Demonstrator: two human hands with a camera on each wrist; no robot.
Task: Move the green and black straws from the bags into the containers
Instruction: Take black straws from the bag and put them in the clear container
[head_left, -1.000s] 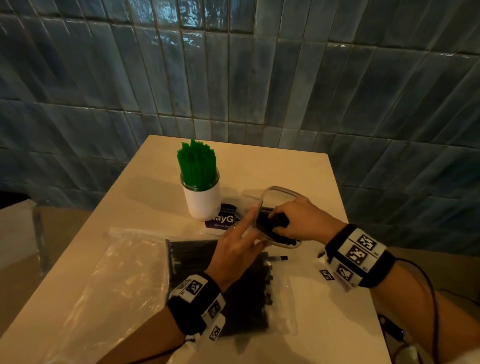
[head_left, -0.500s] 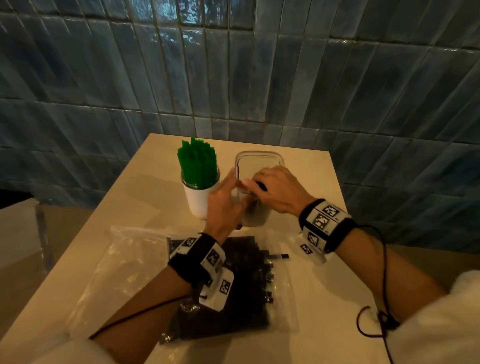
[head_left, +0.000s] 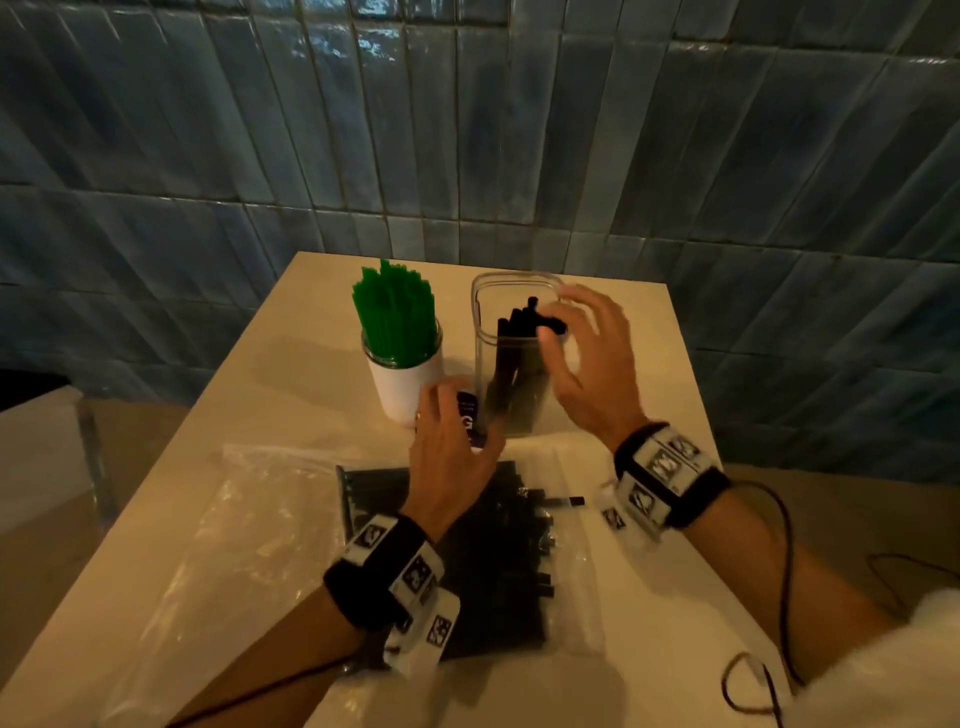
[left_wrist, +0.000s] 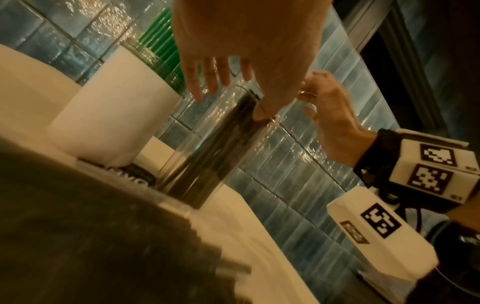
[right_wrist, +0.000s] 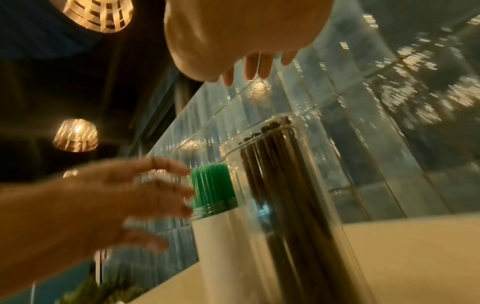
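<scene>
A clear tall container (head_left: 511, 364) stands upright on the table with a bunch of black straws (head_left: 511, 343) inside, leaning together. My right hand (head_left: 587, 364) hovers just right of it, fingers spread and holding nothing. My left hand (head_left: 449, 441) is low at the container's front left, fingers also spread; its thumb (left_wrist: 262, 113) lies at the wall, contact unclear. Green straws (head_left: 396, 312) fill a white cup (head_left: 408, 387) to the left. A clear bag of black straws (head_left: 498, 551) lies under my left wrist.
An empty clear bag (head_left: 208, 545) lies flat at the front left. One loose black straw (head_left: 563, 501) lies beside the full bag. A dark printed card (head_left: 467, 415) sits under the cup and container. A blue tiled wall (head_left: 467, 156) backs the table (head_left: 649, 364).
The container was tilted in my hands with my right hand at its mouth; it was then stood upright. Both hands have let go of it and drawn back a little.
</scene>
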